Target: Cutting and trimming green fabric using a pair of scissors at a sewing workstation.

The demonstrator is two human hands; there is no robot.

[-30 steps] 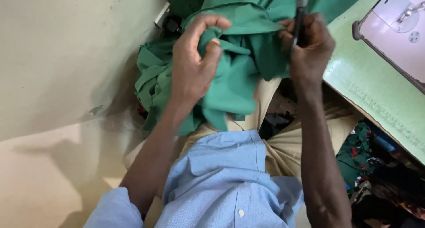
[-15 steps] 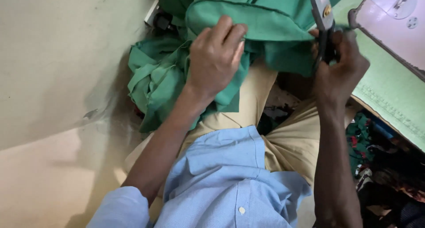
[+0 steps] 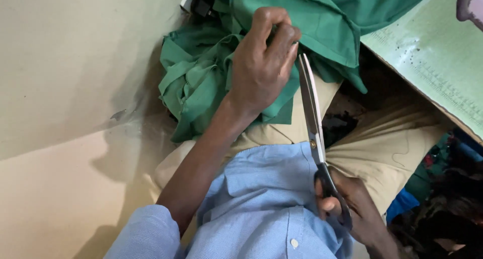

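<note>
My left hand (image 3: 264, 62) is pinching a fold of the green fabric (image 3: 312, 22) bunched over my lap, while my right hand (image 3: 354, 211) is gripping the black-handled scissors (image 3: 314, 133), blades nearly closed, tips touching my left knuckles, beside the pale green tabletop (image 3: 437, 57).

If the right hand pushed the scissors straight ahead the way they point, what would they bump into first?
Probably the green cloth bunched in the left hand. The right hand aims the scissors tips right beside those knuckles, though depth is hard to judge.
</note>
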